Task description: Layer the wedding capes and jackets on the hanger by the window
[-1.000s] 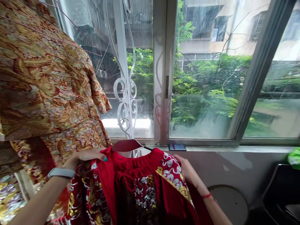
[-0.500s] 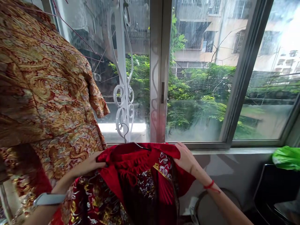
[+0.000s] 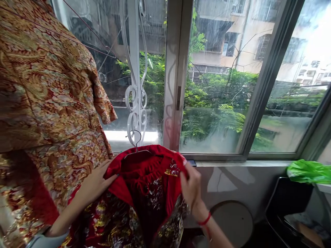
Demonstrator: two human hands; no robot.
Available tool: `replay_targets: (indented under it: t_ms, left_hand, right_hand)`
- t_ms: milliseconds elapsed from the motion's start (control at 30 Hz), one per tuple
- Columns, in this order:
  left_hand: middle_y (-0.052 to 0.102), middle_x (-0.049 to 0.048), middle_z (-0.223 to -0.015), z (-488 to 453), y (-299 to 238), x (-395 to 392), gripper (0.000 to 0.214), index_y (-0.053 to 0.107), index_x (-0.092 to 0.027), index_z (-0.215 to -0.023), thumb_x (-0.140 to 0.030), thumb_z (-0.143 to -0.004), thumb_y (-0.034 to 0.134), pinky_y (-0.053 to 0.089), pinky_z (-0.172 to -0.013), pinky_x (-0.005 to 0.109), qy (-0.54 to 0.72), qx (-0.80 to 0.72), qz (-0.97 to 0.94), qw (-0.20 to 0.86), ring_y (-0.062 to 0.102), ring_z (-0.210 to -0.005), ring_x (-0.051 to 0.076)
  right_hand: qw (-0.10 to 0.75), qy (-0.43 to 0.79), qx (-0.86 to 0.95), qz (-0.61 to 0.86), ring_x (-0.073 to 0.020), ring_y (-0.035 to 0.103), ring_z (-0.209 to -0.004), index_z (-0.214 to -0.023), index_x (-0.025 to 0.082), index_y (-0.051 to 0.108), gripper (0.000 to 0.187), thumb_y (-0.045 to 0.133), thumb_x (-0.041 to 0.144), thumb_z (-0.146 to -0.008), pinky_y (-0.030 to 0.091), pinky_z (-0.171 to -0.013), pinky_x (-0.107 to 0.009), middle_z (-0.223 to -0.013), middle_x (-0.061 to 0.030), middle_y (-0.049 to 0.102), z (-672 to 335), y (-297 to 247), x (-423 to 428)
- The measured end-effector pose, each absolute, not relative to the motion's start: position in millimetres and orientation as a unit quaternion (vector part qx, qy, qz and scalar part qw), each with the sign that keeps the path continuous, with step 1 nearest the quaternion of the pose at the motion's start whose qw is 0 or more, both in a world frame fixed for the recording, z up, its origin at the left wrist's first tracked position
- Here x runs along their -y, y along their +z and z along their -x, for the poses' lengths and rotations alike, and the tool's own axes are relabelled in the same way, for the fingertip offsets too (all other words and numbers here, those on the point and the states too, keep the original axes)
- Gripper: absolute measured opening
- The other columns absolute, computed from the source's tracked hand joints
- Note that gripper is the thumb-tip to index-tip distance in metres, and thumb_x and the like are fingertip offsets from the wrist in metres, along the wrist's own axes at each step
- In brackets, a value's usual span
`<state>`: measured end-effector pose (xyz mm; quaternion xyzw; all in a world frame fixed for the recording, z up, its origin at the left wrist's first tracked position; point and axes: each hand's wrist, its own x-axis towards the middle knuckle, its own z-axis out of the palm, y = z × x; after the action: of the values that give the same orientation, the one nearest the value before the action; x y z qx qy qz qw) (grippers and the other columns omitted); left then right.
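Observation:
A red skirt [image 3: 144,186] with gold and silver embroidery hangs on a red hanger [image 3: 137,153] with a metal hook, right in front of me. My left hand [image 3: 94,184] grips the left side of its waistband. On the right side, my right hand [image 3: 191,186] pinches the waistband, and a red string circles that wrist. The skirt's lower part runs out of view at the bottom.
A gold and red brocade jacket [image 3: 43,93] hangs at the left. Behind stand a white scrolled metal stand [image 3: 137,96] and a wide window [image 3: 219,79]. A round stool [image 3: 232,217], a black chair [image 3: 292,203] and a green bag [image 3: 307,170] sit at the right.
The skirt and hanger have risen slightly and the waistband has bunched narrower. My right hand has slid in from the outer edge to the front of the waistband.

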<state>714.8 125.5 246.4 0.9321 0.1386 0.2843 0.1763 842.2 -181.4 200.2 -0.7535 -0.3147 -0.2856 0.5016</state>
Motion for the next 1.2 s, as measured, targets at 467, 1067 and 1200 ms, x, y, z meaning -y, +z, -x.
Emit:
replay_targets:
  t_ms: [467,1067,1200]
  left_hand:
    - [0.049,0.0104,-0.147,-710.2,218.7,-89.4,0.063,0.062,-0.023,-0.128,-0.001,-0.077,0.032,0.004,-0.115,0.071,0.431,-0.184,-0.875,0.122,0.026,-0.146,0.035]
    - [0.068,0.0170,-0.119,-618.6,145.2,-203.7,0.069,0.059,-0.015,-0.116,-0.069,-0.074,0.056,0.050,-0.096,0.048,0.291,-0.262,-0.818,0.422,0.060,-0.116,0.037]
    - [0.075,0.0114,-0.087,-607.7,161.3,-222.5,0.047,0.064,-0.019,-0.085,-0.062,-0.068,0.058,0.055,-0.083,0.047,0.266,-0.274,-0.849,0.365,0.067,-0.087,0.035]
  right_hand:
    - [0.466,-0.262,0.321,0.782,-0.0266,0.059,-0.105,-0.111,0.022,0.056,0.031,0.063,0.033,-0.083,0.048,-0.092,-0.042,-0.109,-0.0090,0.064,-833.9,181.6,174.1]
    - [0.384,-0.131,0.456,0.792,-0.0253,0.060,-0.105,-0.115,0.024,0.056,0.033,0.060,0.031,-0.084,0.050,-0.088,-0.039,-0.112,-0.0068,0.061,-918.5,170.0,151.2]
    - [0.343,-0.146,0.437,0.818,-0.0241,0.061,-0.098,-0.111,0.024,0.054,0.024,0.052,0.026,-0.087,0.050,-0.081,-0.036,-0.106,-0.0050,0.060,-916.9,172.5,149.2]
